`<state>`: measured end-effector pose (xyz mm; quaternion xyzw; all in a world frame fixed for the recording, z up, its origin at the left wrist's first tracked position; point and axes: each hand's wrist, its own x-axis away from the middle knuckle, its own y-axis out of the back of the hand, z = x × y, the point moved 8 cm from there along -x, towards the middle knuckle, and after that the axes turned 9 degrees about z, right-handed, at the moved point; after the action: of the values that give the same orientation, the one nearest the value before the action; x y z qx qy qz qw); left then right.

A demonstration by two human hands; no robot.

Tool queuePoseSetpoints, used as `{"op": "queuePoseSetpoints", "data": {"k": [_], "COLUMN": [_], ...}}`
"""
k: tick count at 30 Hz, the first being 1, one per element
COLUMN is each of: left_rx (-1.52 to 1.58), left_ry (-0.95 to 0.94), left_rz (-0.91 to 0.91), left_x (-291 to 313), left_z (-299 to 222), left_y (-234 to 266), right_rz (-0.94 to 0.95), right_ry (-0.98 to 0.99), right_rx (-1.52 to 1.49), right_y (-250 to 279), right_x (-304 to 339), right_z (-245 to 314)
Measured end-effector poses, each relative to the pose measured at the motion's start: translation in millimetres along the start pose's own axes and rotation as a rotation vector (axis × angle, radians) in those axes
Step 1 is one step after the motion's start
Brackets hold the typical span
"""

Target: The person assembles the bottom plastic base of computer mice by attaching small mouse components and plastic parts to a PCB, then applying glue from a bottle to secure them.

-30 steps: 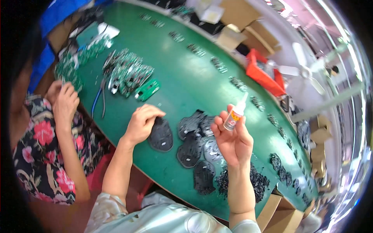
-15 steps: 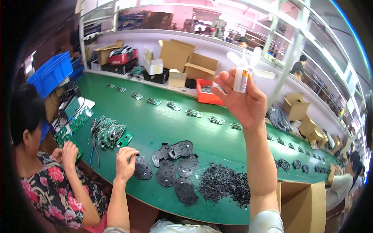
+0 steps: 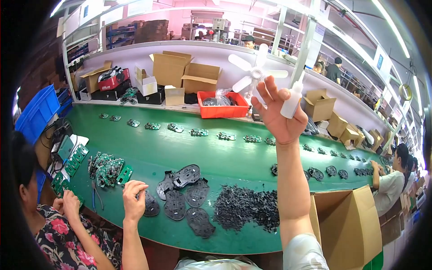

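Observation:
My right hand (image 3: 282,114) is raised over the far side of the green bench, palm showing, its other fingers loosely spread. Against the thumb side it grips a small white squeeze bottle (image 3: 291,102) with a narrow nozzle, tilted with the nozzle up. Low over the near left of the bench is my left hand (image 3: 134,198), fingers pinched together; whatever is in them is too small to make out. A dark oval plastic shell (image 3: 151,206) lies beside it, partly hidden by the hand. More black shells (image 3: 174,204) lie to the right, some overlapping.
Small black parts (image 3: 245,207) form a heap near an open carton (image 3: 348,225). Circuit boards (image 3: 105,168) are piled by pliers (image 3: 96,198); others line the green bench (image 3: 180,150). A red bin (image 3: 223,112) and white fan (image 3: 256,73) stand behind. A co-worker (image 3: 58,229) sits left.
The view has swung right, so the bench has shifted left in the picture. The bottle in my right hand has tipped and turned, its orange label no longer showing. My left hand stays pinched.

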<state>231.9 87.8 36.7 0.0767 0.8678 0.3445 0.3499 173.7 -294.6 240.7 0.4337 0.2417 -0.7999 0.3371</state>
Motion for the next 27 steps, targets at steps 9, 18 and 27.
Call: {"op": "queuePoseSetpoints", "data": {"k": [9, 18, 27], "left_rx": [0.073, 0.044, -0.081], "left_ry": [-0.010, -0.074, -0.060], "left_rz": [0.072, 0.100, 0.018], "left_x": [-18, -33, 4], "left_z": [-18, -41, -50], "left_y": [-21, -42, -8], "right_rz": [-0.182, -0.265, 0.076], "right_ry": [0.030, -0.145, -0.235], "right_rx": [-0.077, -0.023, -0.134], "right_y": [14, 44, 3], "right_x": [59, 44, -120], "right_z": [21, 40, -101]}}
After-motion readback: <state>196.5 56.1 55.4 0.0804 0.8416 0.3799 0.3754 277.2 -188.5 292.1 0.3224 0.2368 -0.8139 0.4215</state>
